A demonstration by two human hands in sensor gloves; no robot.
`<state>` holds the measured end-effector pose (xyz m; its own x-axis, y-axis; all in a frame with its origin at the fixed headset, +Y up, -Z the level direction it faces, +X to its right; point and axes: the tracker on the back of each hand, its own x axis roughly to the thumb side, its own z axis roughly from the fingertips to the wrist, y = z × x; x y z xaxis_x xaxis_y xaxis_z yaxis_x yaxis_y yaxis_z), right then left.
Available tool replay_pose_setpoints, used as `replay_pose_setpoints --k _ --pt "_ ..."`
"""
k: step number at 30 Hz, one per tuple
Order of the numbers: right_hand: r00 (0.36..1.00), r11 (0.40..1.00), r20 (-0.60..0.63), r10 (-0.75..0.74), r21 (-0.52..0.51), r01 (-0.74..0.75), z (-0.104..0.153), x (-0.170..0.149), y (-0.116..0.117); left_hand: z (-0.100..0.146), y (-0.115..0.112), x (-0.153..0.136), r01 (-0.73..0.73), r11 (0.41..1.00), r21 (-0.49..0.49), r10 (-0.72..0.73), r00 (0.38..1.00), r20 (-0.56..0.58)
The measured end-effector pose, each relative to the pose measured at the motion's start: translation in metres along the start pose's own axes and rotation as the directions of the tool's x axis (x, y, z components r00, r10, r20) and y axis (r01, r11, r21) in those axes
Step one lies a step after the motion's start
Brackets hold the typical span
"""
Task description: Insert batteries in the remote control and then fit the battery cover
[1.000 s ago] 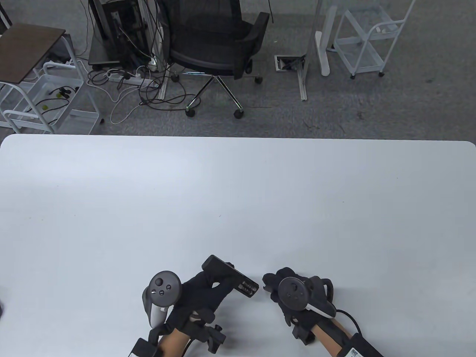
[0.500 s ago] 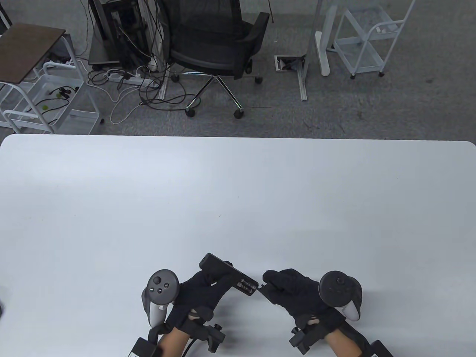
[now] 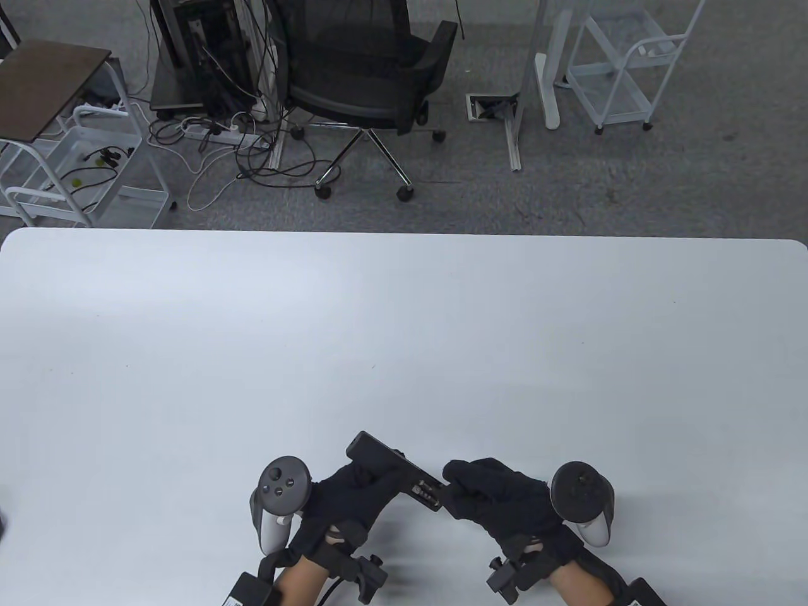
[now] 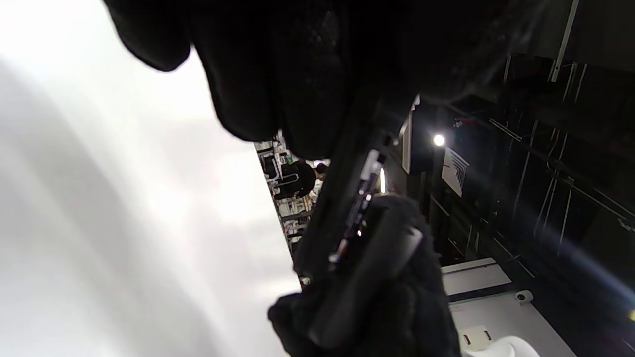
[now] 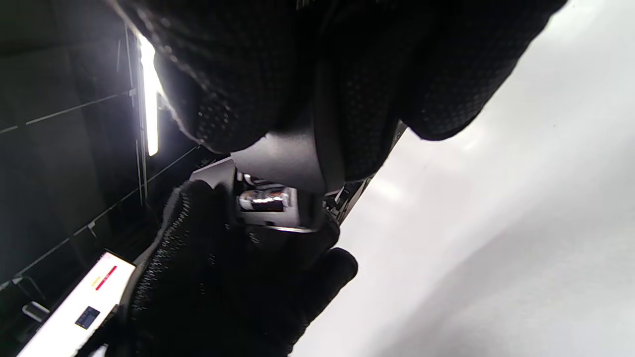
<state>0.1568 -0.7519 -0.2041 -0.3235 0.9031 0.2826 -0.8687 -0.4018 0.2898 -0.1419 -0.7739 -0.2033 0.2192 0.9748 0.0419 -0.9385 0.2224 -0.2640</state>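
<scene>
My left hand grips a black remote control near the table's front edge, back side up, its battery bay facing the right hand. Batteries show in the bay in the right wrist view. My right hand holds the black battery cover against the remote's open end. In the left wrist view the cover lies along the remote, partly over the bay. The right fingers hide most of the cover in the table view.
The white table carries nothing else in view. Beyond its far edge stand a black office chair, a white cart and a shelf with cables.
My right hand has turned palm down and moved left until the cover meets the remote's open end. My left hand has shifted slightly right with the remote.
</scene>
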Motion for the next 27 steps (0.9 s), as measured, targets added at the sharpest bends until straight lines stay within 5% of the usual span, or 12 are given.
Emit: replay_pose_setpoints --k 27 --pt "0.988 0.988 0.028 0.154 -0.01 -0.154 0.002 0.007 0.013 0.0 -0.01 0.004 0.025 0.999 -0.048 -0.024 0.999 0.028"
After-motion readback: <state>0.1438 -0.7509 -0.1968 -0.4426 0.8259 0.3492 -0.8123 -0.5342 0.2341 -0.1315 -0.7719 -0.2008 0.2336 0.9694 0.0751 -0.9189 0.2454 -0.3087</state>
